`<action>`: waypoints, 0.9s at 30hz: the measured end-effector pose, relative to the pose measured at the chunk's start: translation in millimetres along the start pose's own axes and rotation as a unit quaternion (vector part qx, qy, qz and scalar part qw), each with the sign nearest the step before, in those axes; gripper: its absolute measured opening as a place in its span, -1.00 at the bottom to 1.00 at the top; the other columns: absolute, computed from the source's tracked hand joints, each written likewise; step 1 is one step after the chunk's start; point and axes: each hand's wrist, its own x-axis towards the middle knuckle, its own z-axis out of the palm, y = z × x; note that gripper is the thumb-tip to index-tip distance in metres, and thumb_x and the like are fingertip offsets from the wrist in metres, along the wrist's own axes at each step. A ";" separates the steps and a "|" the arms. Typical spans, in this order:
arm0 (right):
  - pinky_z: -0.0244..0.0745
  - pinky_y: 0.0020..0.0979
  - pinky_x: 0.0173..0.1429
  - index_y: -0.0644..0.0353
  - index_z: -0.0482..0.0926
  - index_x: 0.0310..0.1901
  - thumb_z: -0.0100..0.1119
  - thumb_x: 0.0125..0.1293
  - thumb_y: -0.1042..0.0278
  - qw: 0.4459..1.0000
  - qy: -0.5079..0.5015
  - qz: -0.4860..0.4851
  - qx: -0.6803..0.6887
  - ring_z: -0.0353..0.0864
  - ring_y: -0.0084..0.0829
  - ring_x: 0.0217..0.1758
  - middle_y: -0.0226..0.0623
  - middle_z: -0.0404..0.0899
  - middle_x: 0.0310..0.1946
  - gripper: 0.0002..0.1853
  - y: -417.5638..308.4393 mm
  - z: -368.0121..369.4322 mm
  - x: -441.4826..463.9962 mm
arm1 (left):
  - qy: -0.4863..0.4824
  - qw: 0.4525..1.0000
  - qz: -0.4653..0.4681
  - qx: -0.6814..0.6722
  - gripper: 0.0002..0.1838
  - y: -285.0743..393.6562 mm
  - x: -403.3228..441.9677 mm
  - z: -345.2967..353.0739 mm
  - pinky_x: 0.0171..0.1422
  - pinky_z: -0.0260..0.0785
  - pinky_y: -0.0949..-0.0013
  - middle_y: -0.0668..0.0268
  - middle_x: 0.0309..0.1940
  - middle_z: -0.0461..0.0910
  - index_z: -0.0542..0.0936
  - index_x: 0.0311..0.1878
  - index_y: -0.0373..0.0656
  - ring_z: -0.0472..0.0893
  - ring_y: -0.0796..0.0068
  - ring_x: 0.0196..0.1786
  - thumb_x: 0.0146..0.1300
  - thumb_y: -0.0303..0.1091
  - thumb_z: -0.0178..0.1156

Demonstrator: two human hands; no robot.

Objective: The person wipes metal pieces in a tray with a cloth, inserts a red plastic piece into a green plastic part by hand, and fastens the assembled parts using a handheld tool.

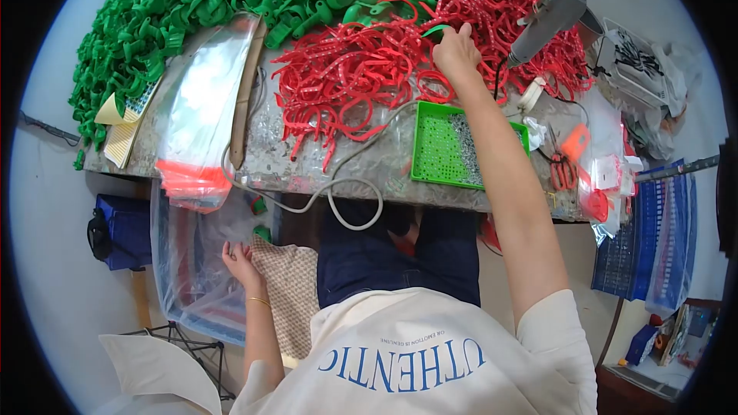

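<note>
At the edge of the red plastic strap pile (346, 69), my right hand (459, 54) is closed, with a thin bright green curved plastic piece (436, 30) at its fingertips. The palm side and most of the grip are hidden from above. Down at the left, my left hand (241, 263) hangs over a clear bin lined with plastic film (192, 261). Its fingers are loosely curled and apart, with nothing seen in them. A green plastic piece (263, 233) lies just above that hand. Under my right forearm sits a green tray (430, 173) holding small metal parts.
A large heap of green plastic parts (177, 8) covers the table's back left. Clear bags (207, 84) lie beside a wooden strip. A grey machine head (546, 23) stands right of my hand. Scissors (563, 173) lie at the right; a pale cable (354, 224) loops over the front edge.
</note>
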 end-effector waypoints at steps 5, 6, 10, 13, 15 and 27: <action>0.49 0.00 0.15 0.20 0.55 0.12 0.10 0.29 0.30 0.999 -0.033 -0.009 -0.015 0.56 0.07 0.12 0.01 0.35 0.25 -0.62 3.6 24.1 14.9 | 0.013 0.991 0.116 0.061 -0.64 12.9 -21.6 3.0 0.10 0.39 0.40 0.27 -0.02 0.46 0.37 0.24 -0.20 0.49 0.48 -0.01 0.43 -0.39 0.08; 0.54 -0.01 0.10 0.25 0.57 0.05 0.12 0.30 0.29 1.000 -0.010 -0.022 -0.008 0.60 0.05 0.07 0.02 0.36 0.24 -0.66 2.2 26.6 11.8 | 0.008 0.989 0.138 0.053 -0.64 16.8 -23.5 6.7 0.13 0.38 0.40 0.27 0.00 0.46 0.37 0.24 -0.21 0.48 0.48 0.01 0.43 -0.41 0.07; 0.54 0.00 0.06 0.24 0.56 0.06 0.08 0.36 0.25 0.991 0.087 -0.080 0.060 0.61 0.04 0.02 0.01 0.37 0.23 -0.67 -24.6 21.3 -44.3 | -0.027 0.973 0.220 0.066 -0.67 55.9 -52.4 36.3 0.20 0.34 0.41 0.26 0.03 0.47 0.37 0.23 -0.23 0.47 0.47 0.04 0.44 -0.45 0.04; 0.51 -0.01 0.04 0.19 0.54 0.13 0.04 0.41 0.18 0.967 0.170 -0.121 0.147 0.60 0.09 0.02 0.01 0.38 0.24 -0.63 -40.3 13.1 -82.8 | -0.088 0.969 0.227 0.034 -0.68 74.9 -78.1 62.1 0.18 0.33 0.44 0.27 0.02 0.50 0.38 0.23 -0.21 0.47 0.51 0.04 0.45 -0.47 0.03; 0.53 -0.09 0.00 0.19 0.55 0.14 0.07 0.41 0.21 0.935 0.227 -0.181 0.204 0.62 0.00 -0.07 0.00 0.40 0.21 -0.64 -43.2 17.0 -102.8 | -0.128 0.963 0.236 0.007 -0.69 86.4 -96.9 80.6 0.19 0.33 0.44 0.28 -0.01 0.52 0.39 0.22 -0.20 0.47 0.53 0.02 0.45 -0.46 0.03; 0.29 -0.59 -0.37 0.23 0.56 -0.05 0.10 0.33 0.43 0.572 -0.364 0.045 0.733 0.42 -0.63 -0.44 -0.47 0.52 -0.35 -0.81 -20.0 -27.6 -202.9 | -0.518 0.783 -0.057 -0.339 -0.20 141.4 -133.5 184.4 0.42 0.26 0.14 0.09 0.40 0.29 0.10 0.52 -0.11 0.38 0.22 0.39 0.40 0.13 0.10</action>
